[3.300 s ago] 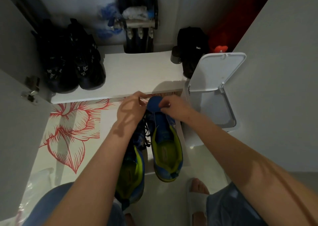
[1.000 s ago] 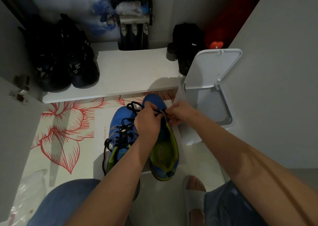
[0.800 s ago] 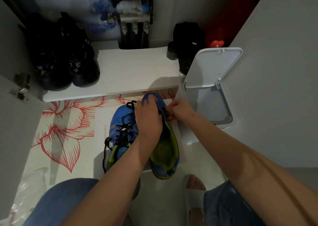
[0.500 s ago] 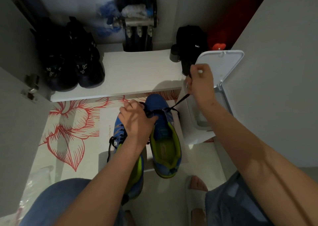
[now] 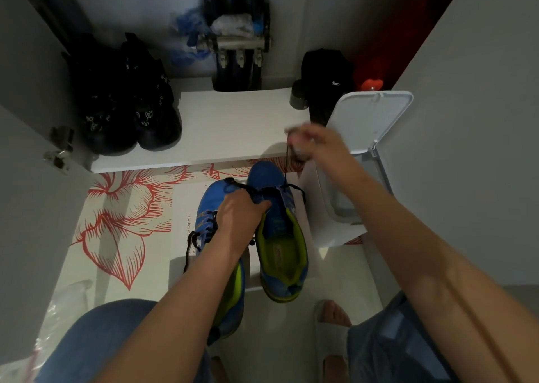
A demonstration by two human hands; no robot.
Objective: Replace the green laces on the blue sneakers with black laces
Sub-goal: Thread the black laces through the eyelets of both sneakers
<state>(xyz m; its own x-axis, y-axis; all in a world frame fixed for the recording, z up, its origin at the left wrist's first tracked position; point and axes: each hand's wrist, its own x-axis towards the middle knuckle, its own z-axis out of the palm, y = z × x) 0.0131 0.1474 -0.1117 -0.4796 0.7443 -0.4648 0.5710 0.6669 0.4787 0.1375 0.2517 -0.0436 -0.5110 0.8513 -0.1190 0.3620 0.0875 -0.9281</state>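
Two blue sneakers with lime-green insides lie side by side on the floor, toes pointing away from me. The left sneaker (image 5: 208, 207) carries black lacing down its front. My left hand (image 5: 240, 217) grips the front of the right sneaker (image 5: 281, 236) at its lower eyelets. My right hand (image 5: 316, 143), blurred, is raised above the toe and pinches a black lace (image 5: 287, 166) that runs taut down to the right sneaker. No green lace shows.
A white bin (image 5: 347, 207) with its lid (image 5: 367, 120) flipped up stands right of the sneakers. A white shelf (image 5: 233, 126) ahead holds black shoes (image 5: 131, 105) and a black bag (image 5: 323, 79). A red flower mat (image 5: 122, 216) covers the floor at left. My sandalled foot (image 5: 332, 324) is below.
My right hand has pulled the black lace up and away from the right sneaker, then shifted left in front of the bin lid. My left hand stays gripping the sneaker's front.
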